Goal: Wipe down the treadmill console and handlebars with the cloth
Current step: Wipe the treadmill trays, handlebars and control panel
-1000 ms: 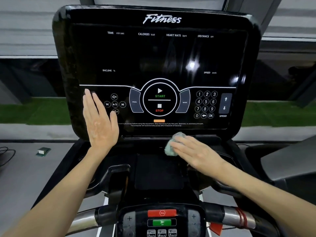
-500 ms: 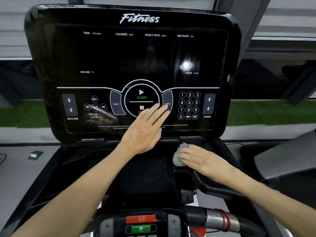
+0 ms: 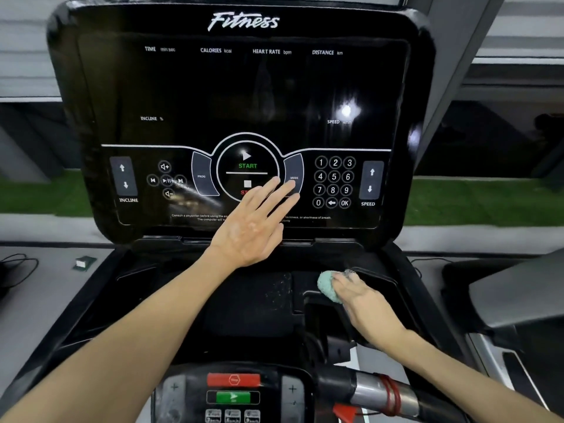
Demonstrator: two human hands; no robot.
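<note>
Glossy black console (image 3: 238, 87), matt dusty tray (image 3: 259, 300), fuzzy, seemingly microfibre cloth (image 3: 326, 285), brushed-metal handlebar (image 3: 367, 392).

one wide-angle view from the person's head, facing forward and down, close to the treadmill console (image 3: 244, 87), which fills the upper middle of the frame. the handlebar (image 3: 370, 392) lies at the bottom edge, nearest the camera.

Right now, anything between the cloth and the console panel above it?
Yes: the left hand lies flat on the console over STOP and MODE, up and left of the cloth under the right hand. Nothing else visible blocks it.
</note>
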